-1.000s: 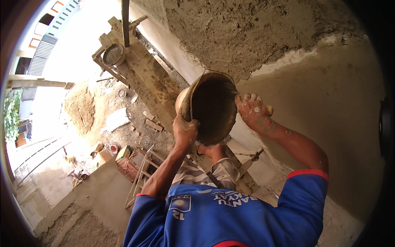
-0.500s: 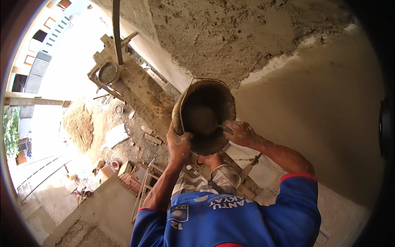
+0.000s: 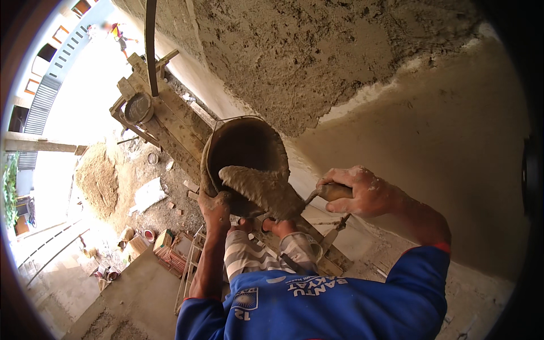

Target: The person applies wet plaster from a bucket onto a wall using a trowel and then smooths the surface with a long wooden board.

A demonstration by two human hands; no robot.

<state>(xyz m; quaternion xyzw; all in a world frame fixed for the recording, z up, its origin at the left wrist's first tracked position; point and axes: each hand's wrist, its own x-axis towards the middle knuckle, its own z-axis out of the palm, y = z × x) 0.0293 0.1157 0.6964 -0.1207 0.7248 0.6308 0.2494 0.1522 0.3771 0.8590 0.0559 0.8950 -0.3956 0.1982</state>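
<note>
My left hand (image 3: 215,208) grips the near rim of a mortar-stained bucket (image 3: 205,170), which is tipped so its dark inside faces me. In my right hand (image 3: 362,190) is the wooden handle of a trowel (image 3: 331,191), fingers closed round it. A heap of wet grey mortar (image 3: 263,190) covers the trowel's blade, held over the bucket's near side. The mortar hides most of the blade. A thin wire handle loops at the bucket's far rim.
A rough, partly plastered wall (image 3: 283,51) rises ahead, with a smoother wall (image 3: 408,147) at right. Wooden scaffold planks (image 3: 175,127) bear another mortar bucket (image 3: 137,107). Far below left lie a sand pile (image 3: 97,180) and stacked bricks (image 3: 173,260). A person (image 3: 119,38) stands far off.
The trowel has come up out of the bucket loaded with mortar, my right hand moving right and toward me. The bucket and my left hand have shifted left in view.
</note>
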